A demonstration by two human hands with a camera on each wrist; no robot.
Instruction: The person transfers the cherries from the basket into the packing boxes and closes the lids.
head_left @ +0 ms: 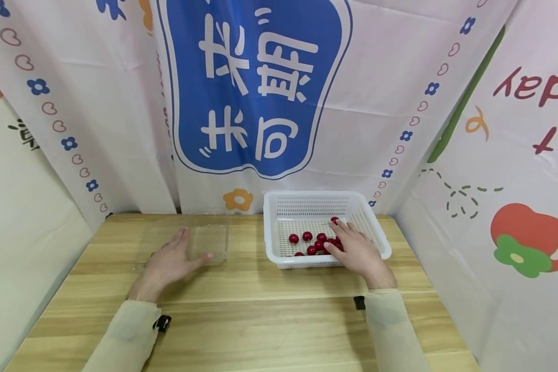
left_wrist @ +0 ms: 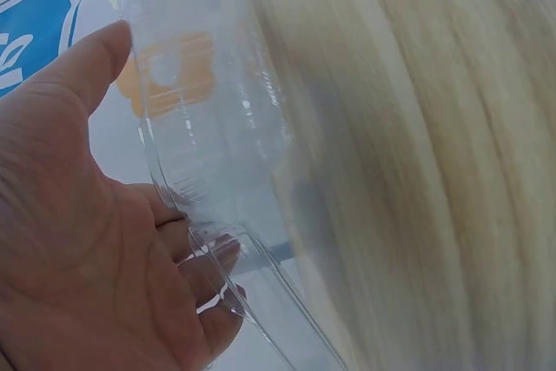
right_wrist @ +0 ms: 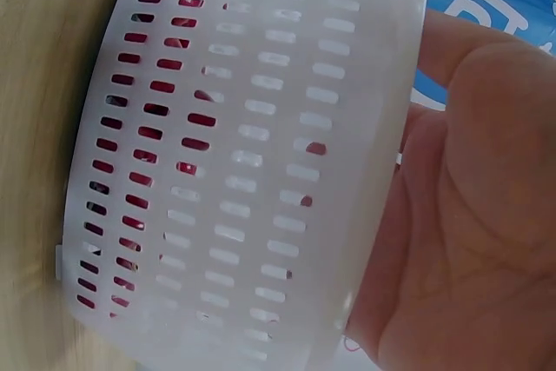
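On the left of the table, a clear plastic box (head_left: 217, 235) lies with my left hand (head_left: 169, 262) over its near side. In the left wrist view the fingers reach past its thin rim and the thumb (left_wrist: 102, 54) is spread. On the right, my right hand (head_left: 358, 252) reaches over the near edge of a white perforated plastic basket (head_left: 279, 261), fingers extended down among shiny red cherries (head_left: 307, 236). One cherry (head_left: 335, 220) is by its fingertips. From the right wrist view, the basket wall hides the fingertips; red shows through the slots.
Both containers stand near the back edge of a wood-grain table (head_left: 265, 320). Behind it hangs a printed curtain (head_left: 376, 103) with a blue sign shape. A black strap piece (head_left: 163, 323) sits at the left sleeve, another (head_left: 360, 303) at the right.
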